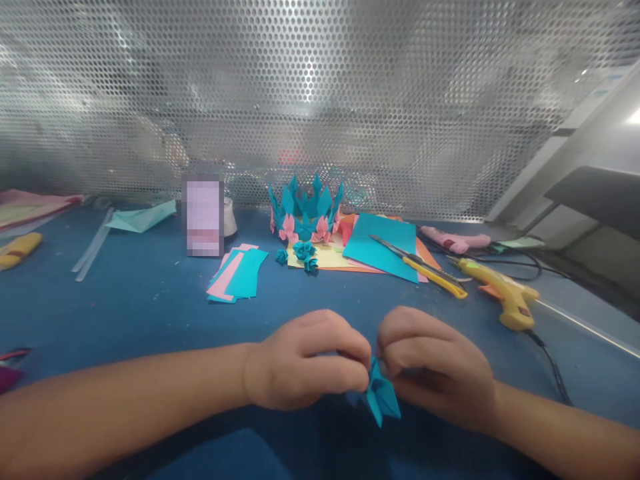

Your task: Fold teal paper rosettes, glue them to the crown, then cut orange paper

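Between my two hands is a small folded piece of teal paper (383, 399), its pointed flaps hanging below my fingers. My left hand (313, 360) is closed, pinching the folded paper from the left. From the right, my right hand (435, 363) closes its fingertips on the paper's upper part; the exact grip is hidden behind the fingers. Behind them stands a teal paper crown (305, 207) with pink folded flowers along its base. A few small teal paper flowers (304, 251) lie in front of the crown.
Teal and pink paper strips (243, 273) lie at left, near a blurred-out upright panel (204, 217) and a white spool (229, 219). Stacked teal sheets (380, 240) carry a yellow-handled cutter (435, 275). A yellow glue gun (515, 300) with its cord lies right. Perforated metal (280, 87) stands behind.
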A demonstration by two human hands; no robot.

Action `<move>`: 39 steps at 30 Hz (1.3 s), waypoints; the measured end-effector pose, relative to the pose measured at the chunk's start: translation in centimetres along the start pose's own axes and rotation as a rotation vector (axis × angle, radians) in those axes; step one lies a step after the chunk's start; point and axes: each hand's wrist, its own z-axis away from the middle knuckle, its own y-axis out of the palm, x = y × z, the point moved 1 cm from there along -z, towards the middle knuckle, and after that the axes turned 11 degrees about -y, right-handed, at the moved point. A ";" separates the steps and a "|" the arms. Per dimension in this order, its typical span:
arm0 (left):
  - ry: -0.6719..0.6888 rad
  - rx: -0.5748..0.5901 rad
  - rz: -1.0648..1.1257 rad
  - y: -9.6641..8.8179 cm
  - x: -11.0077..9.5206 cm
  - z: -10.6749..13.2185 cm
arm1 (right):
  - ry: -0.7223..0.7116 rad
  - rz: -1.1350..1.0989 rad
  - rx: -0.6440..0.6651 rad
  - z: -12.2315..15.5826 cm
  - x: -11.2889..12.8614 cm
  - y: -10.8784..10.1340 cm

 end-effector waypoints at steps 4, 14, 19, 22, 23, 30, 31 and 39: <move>0.036 0.032 -0.030 -0.1 0.0 0.0 | -0.021 0.034 -0.022 0.7 0.0 0.1; -0.155 0.015 0.067 0.2 0.1 0.1 | 0.072 -0.016 -0.051 1.1 0.0 0.3; -0.191 0.041 0.108 0.4 0.1 0.3 | 0.185 -0.054 -0.092 0.7 -0.2 0.5; -0.270 0.023 0.165 0.6 0.1 0.3 | 0.208 -0.062 -0.083 0.7 -0.3 0.6; -0.312 0.012 0.198 0.6 0.2 0.2 | 0.207 -0.061 -0.083 0.6 -0.4 0.7; -0.903 0.040 0.642 1.4 0.6 0.1 | 0.299 -0.022 -0.171 0.5 -0.7 0.8; -0.960 0.032 0.723 1.5 0.7 0.1 | 0.318 -0.031 -0.186 0.5 -0.7 0.8; -1.217 -0.061 0.883 1.8 1.1 -0.1 | 0.751 -0.266 -0.255 0.8 -1.3 1.5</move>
